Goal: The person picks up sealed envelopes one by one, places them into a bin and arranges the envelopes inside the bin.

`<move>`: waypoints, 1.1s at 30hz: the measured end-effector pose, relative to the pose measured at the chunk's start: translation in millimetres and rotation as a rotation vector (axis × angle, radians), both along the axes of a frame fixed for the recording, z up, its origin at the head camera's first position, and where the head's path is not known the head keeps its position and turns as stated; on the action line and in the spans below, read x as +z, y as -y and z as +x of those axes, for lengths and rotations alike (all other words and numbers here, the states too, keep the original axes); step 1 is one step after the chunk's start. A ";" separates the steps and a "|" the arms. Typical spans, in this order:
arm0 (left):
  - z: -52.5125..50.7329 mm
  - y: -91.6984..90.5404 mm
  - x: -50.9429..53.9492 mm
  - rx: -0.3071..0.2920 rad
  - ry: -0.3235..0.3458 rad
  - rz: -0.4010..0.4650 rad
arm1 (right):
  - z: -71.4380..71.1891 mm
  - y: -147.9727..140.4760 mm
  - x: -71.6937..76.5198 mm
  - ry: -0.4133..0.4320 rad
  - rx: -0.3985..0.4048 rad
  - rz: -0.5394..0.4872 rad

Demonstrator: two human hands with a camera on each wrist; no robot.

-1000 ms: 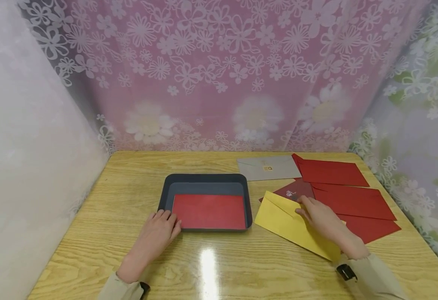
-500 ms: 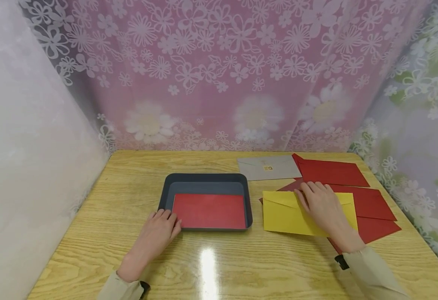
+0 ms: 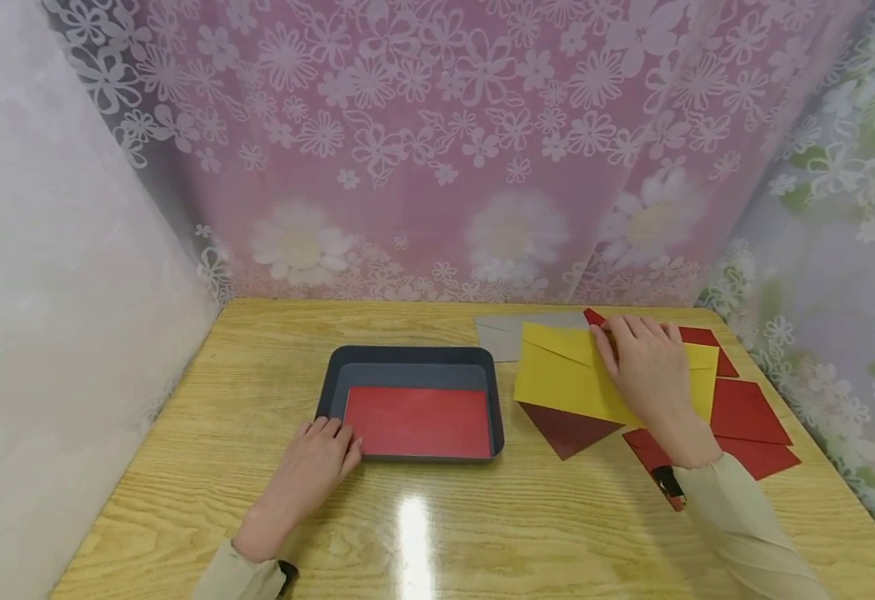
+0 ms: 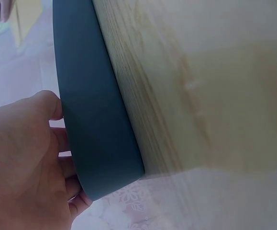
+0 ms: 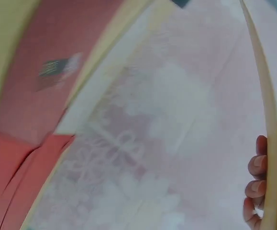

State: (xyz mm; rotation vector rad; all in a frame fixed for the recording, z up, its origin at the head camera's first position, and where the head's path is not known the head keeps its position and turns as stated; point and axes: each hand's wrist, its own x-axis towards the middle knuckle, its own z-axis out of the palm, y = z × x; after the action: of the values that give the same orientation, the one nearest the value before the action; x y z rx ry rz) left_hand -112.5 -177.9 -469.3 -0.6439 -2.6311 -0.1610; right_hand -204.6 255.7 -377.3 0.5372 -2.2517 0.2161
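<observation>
My right hand [image 3: 651,375] pinches the top edge of a yellow envelope [image 3: 557,367], raised above the other envelopes. In the right wrist view the fingers [image 5: 257,189] lie behind the envelope [image 5: 267,96], seen nearly edge-on. A dark red envelope [image 3: 568,429] shows partly below it. On the left, my left hand [image 3: 310,471] grips the near left corner of a dark grey tray [image 3: 411,356]; the left wrist view has its thumb and fingers round the tray wall [image 4: 90,105]. A red envelope [image 3: 417,423] lies flat inside the tray.
A grey envelope [image 3: 496,337] lies at the back, partly covered. Several red envelopes [image 3: 748,410] overlap at the right of the wooden table [image 3: 257,350]. Another red one [image 3: 647,450] pokes out under my right wrist. Patterned curtains [image 3: 407,192] stand behind and beside the table.
The right hand has lifted the yellow envelope up and away from the near edge, turning it roughly level. More of the dark red envelope's lower part shows. The left hand and tray have stayed still.
</observation>
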 end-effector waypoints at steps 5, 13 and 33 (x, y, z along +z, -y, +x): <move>0.2 0.5 1.4 0.005 0.009 -0.002 | -2.8 25.6 12.3 0.078 0.025 -0.066; 1.0 -1.2 2.5 0.017 0.027 0.002 | -4.2 82.2 21.2 0.241 0.152 -0.143; 0.8 -1.8 3.8 0.036 0.053 0.007 | -13.8 173.1 -20.6 0.469 0.421 -0.001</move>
State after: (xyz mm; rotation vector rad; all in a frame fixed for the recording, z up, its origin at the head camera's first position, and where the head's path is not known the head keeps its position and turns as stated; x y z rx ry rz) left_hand -111.7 -176.2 -465.4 -0.5971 -2.6903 -0.1787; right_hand -218.5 82.6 -397.8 1.0487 -2.5576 0.6092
